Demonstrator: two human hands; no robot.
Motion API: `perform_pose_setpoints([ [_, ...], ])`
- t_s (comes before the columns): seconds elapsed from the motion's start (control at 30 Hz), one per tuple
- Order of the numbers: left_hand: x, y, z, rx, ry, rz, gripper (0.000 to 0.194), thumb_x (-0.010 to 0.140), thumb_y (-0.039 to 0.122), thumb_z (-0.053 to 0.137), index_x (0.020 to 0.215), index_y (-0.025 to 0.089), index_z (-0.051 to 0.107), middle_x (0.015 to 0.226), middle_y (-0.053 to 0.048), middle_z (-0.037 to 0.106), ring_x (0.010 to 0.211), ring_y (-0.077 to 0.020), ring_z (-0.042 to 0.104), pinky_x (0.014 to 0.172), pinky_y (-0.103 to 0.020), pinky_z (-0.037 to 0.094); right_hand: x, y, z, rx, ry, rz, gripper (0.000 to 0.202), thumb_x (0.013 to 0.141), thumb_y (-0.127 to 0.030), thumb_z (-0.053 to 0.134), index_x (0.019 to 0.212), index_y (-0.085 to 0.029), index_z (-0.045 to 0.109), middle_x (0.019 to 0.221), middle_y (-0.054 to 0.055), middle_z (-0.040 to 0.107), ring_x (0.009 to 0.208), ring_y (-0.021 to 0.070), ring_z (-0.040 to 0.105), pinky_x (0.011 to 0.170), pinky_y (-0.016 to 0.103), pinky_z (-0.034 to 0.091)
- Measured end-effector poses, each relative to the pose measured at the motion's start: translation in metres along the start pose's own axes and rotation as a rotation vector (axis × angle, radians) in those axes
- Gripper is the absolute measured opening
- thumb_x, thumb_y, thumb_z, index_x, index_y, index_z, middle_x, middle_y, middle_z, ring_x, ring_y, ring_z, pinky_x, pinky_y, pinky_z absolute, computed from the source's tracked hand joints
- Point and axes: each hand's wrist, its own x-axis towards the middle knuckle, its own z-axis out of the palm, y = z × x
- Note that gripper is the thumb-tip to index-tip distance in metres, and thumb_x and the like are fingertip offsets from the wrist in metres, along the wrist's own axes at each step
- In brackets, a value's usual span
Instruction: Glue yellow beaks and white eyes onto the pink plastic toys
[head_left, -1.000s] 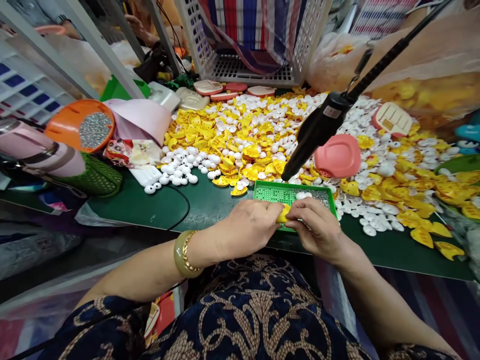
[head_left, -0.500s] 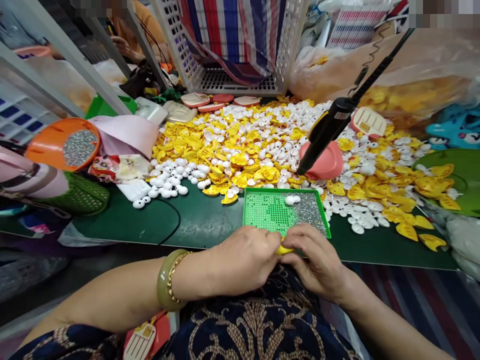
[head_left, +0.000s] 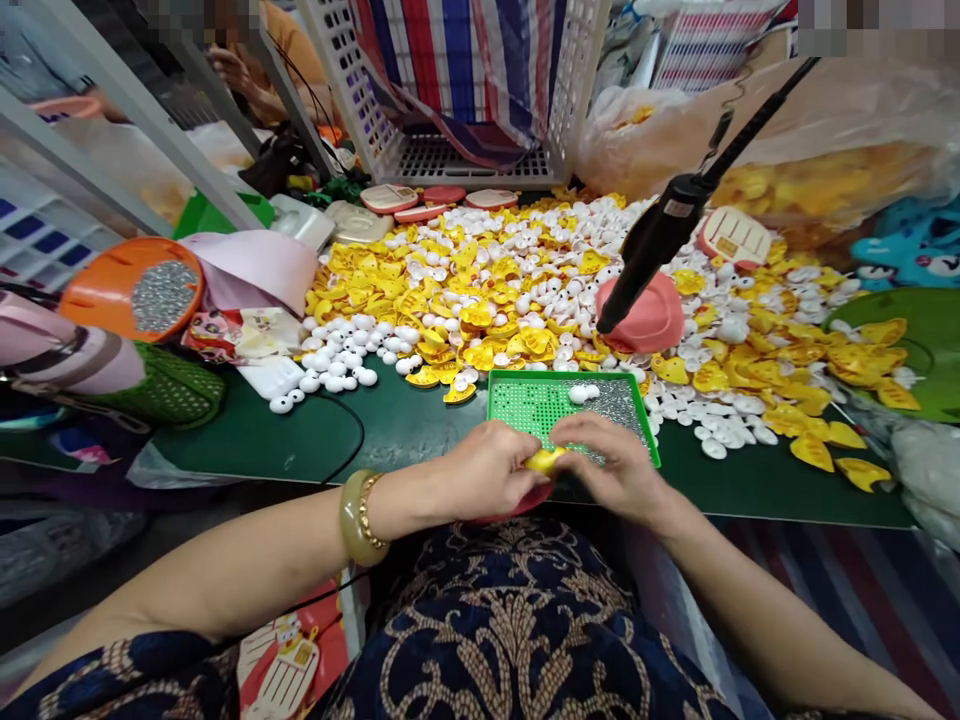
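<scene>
Between my hands, over the front edge of the table, is a small yellow plastic piece [head_left: 545, 459]. My left hand [head_left: 487, 468] is closed round its left end, and a bracelet is on that wrist. The curled fingers and thumb of my right hand [head_left: 616, 468] pinch at its right end. Below the hands a red object [head_left: 517, 506] shows in part; its kind is hidden. Just behind them lies a green perforated tray [head_left: 517, 378] with many small silver screws [head_left: 621, 410] on its right side and a pair of white eye pieces [head_left: 583, 393].
A black electric screwdriver [head_left: 652, 250] hangs at a slant above a pink part [head_left: 649, 315]. Heaps of yellow shells [head_left: 375, 280] and white eye pieces [head_left: 337, 350] cover the table. An orange bowl [head_left: 97, 300] of screws stands left; a white crate [head_left: 585, 100] stands behind.
My hands have moved slightly left and up with the yellow piece, and the right fingers have loosened and lifted a little. The red object has come into sight beneath them.
</scene>
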Motion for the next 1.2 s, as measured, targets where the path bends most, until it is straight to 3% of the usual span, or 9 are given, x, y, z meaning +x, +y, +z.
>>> perform_pose_setpoints([
  [0.1, -0.008, 0.003, -0.007, 0.037, -0.018, -0.011, 0.020, 0.087, 0.022, 0.056, 0.073, 0.011, 0.064, 0.060, -0.004, 0.062, 0.051, -0.0111, 0.050, 0.050, -0.025, 0.033, 0.001, 0.045, -0.003, -0.340, 0.062, 0.177, 0.019, 0.089, -0.035, 0.059, 0.084, -0.020, 0.069, 0.081, 0.008, 0.067, 0.079, 0.0227, 0.062, 0.076, 0.041, 0.049],
  [0.23, -0.018, 0.010, -0.014, 0.169, 0.001, -0.007, 0.015, 0.088, 0.020, 0.056, 0.086, 0.009, 0.065, 0.068, -0.007, 0.066, 0.057, -0.0149, 0.057, 0.052, -0.027, 0.039, 0.008, 0.085, 0.002, -0.729, -0.196, 0.409, 0.032, 0.081, -0.046, 0.068, 0.088, -0.015, 0.072, 0.091, 0.015, 0.062, 0.085, 0.0286, 0.059, 0.072, 0.041, 0.048],
  [0.3, -0.023, 0.010, -0.013, 0.216, 0.009, 0.003, 0.016, 0.088, 0.021, 0.055, 0.091, 0.009, 0.064, 0.072, -0.008, 0.068, 0.060, -0.0167, 0.060, 0.054, -0.028, 0.043, 0.011, 0.087, 0.001, -0.708, -0.194, 0.458, 0.033, 0.080, -0.046, 0.067, 0.084, -0.013, 0.071, 0.092, 0.015, 0.062, 0.083, 0.0286, 0.059, 0.071, 0.043, 0.049],
  [0.37, -0.027, 0.009, -0.011, 0.240, 0.023, 0.024, 0.017, 0.090, 0.021, 0.052, 0.094, 0.009, 0.063, 0.073, -0.009, 0.068, 0.062, -0.0176, 0.062, 0.057, -0.029, 0.047, 0.013, 0.075, -0.003, -0.515, -0.019, 0.516, 0.034, 0.079, -0.047, 0.067, 0.083, -0.013, 0.069, 0.088, 0.014, 0.063, 0.080, 0.0271, 0.060, 0.071, 0.044, 0.051],
  [0.47, -0.032, 0.008, -0.006, 0.264, 0.074, 0.086, 0.018, 0.092, 0.021, 0.048, 0.097, 0.009, 0.060, 0.075, -0.009, 0.068, 0.065, -0.0178, 0.064, 0.061, -0.030, 0.051, 0.010, 0.036, -0.009, 0.118, 0.196, 0.644, 0.035, 0.080, -0.049, 0.066, 0.094, -0.018, 0.066, 0.083, 0.008, 0.067, 0.075, 0.0223, 0.064, 0.064, 0.039, 0.055],
  [0.53, -0.033, 0.010, -0.003, 0.285, 0.104, 0.131, 0.018, 0.093, 0.021, 0.047, 0.100, 0.009, 0.059, 0.077, -0.009, 0.068, 0.068, -0.0178, 0.066, 0.063, -0.030, 0.053, 0.007, 0.004, -0.008, 0.518, 0.184, 0.680, 0.033, 0.081, -0.049, 0.067, 0.100, -0.022, 0.065, 0.088, 0.006, 0.070, 0.076, 0.0196, 0.067, 0.064, 0.035, 0.057],
  [0.6, -0.035, 0.013, -0.001, 0.317, 0.123, 0.159, 0.021, 0.094, 0.021, 0.047, 0.105, 0.006, 0.057, 0.080, -0.010, 0.069, 0.070, -0.0185, 0.067, 0.064, -0.031, 0.055, 0.002, -0.022, -0.003, 0.693, 0.152, 0.655, 0.030, 0.079, -0.047, 0.071, 0.099, -0.024, 0.067, 0.091, 0.004, 0.071, 0.078, 0.0175, 0.068, 0.068, 0.033, 0.059],
  [0.8, -0.043, 0.019, 0.001, 0.420, 0.227, 0.172, 0.043, 0.096, 0.023, 0.044, 0.128, -0.005, 0.039, 0.086, -0.016, 0.071, 0.070, -0.0200, 0.068, 0.063, -0.032, 0.057, -0.009, -0.040, 0.009, 0.675, 0.085, 0.566, 0.022, 0.081, -0.038, 0.073, 0.099, -0.025, 0.072, 0.096, 0.004, 0.074, 0.086, 0.0161, 0.070, 0.078, 0.029, 0.059],
  [1.2, -0.053, 0.028, 0.004, 0.469, 0.141, 0.168, 0.045, 0.095, 0.018, 0.043, 0.133, -0.006, 0.036, 0.085, -0.016, 0.069, 0.071, -0.0218, 0.068, 0.061, -0.034, 0.057, -0.002, -0.060, 0.003, 0.304, 0.044, 0.497, 0.021, 0.086, -0.040, 0.065, 0.096, -0.023, 0.074, 0.090, 0.004, 0.076, 0.078, 0.0164, 0.072, 0.068, 0.027, 0.061],
])
